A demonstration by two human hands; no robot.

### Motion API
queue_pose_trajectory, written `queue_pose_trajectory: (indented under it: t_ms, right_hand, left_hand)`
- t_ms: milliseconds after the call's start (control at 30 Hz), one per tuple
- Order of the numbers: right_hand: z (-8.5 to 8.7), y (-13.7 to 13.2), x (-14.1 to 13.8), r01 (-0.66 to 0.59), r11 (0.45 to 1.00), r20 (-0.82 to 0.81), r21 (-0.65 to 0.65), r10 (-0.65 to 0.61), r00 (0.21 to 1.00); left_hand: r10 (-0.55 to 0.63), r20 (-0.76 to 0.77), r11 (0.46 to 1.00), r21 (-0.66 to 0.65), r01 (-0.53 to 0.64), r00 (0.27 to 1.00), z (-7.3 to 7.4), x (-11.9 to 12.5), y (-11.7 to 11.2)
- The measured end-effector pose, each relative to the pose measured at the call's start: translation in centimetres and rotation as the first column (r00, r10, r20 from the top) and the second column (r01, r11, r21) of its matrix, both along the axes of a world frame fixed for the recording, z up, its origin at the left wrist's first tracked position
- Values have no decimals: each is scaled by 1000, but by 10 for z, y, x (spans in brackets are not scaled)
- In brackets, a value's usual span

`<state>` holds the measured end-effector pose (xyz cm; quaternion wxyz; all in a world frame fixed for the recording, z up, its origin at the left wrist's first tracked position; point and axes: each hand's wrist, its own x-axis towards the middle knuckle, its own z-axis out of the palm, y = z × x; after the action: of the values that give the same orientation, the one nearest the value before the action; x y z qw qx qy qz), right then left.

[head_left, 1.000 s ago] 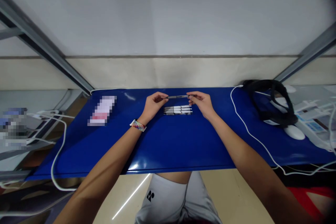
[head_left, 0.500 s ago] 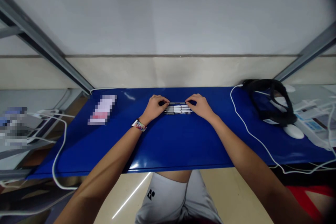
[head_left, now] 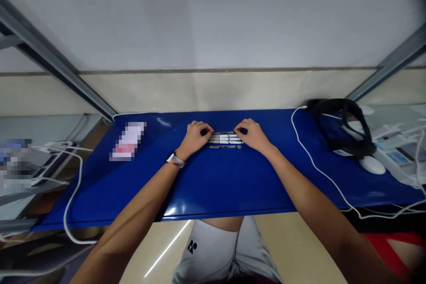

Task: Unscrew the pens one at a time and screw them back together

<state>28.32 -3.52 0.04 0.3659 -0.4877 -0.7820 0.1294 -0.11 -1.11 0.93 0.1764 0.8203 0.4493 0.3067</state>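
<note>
Several slim white-and-dark pens point(head_left: 226, 139) lie side by side on the blue tabletop, running left to right. At the far side of the row is a darker pen point(head_left: 223, 133). My left hand point(head_left: 199, 136), a patterned band on its wrist, pinches its left end between thumb and fingertips. The right end is between the thumb and fingers of my right hand point(head_left: 251, 134). One more pen point(head_left: 225, 147) lies slightly apart on the near side. The fingertips partly hide the pens' ends.
A pixelated pinkish-white sheet or device point(head_left: 129, 141) lies on the left of the blue tabletop point(head_left: 213, 182). At the right are a black strapped headset point(head_left: 346, 128), a white oval object point(head_left: 372, 165) and a white cable point(head_left: 309, 157). Metal posts and a wall border the table.
The darker far pen has come nearer, up against the white pens. The nearest pen now lies apart from the row with a small gap. Both hands keep their pinch.
</note>
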Motion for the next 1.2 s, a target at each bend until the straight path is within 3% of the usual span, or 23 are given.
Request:
queue_pose_trajectory:
  t_ms: [367, 467, 600, 700, 867, 1200]
  right_hand:
    - [2, -3, -2, 15, 1000, -15, -22, -15, 1000]
    - [3, -5, -7, 70, 997, -92, -20, -72, 993]
    - [1, -9, -22, 149, 986, -403, -74, -166, 900]
    - [-2, -13, -36, 143, 972, -544, -185, -223, 809]
    - [-6, -17, -46, 142, 959, -591, -247, -265, 762]
    - [-5, -18, -48, 105, 971, -576, -214, -212, 790]
  left_hand:
    - [24, 71, 1000, 3, -24, 997, 0, 2, -4]
    - [13, 171, 999, -45, -6, 985, 3, 5, -6]
    - [37, 463, 965, -247, 89, 886, 2, 13, -9]
    - [74, 603, 940, -308, 146, 795, -4, 21, -10]
    - [149, 697, 919, -360, 161, 702, -13, 33, -13]
    - [238, 691, 923, -380, 63, 683, -13, 40, -19]
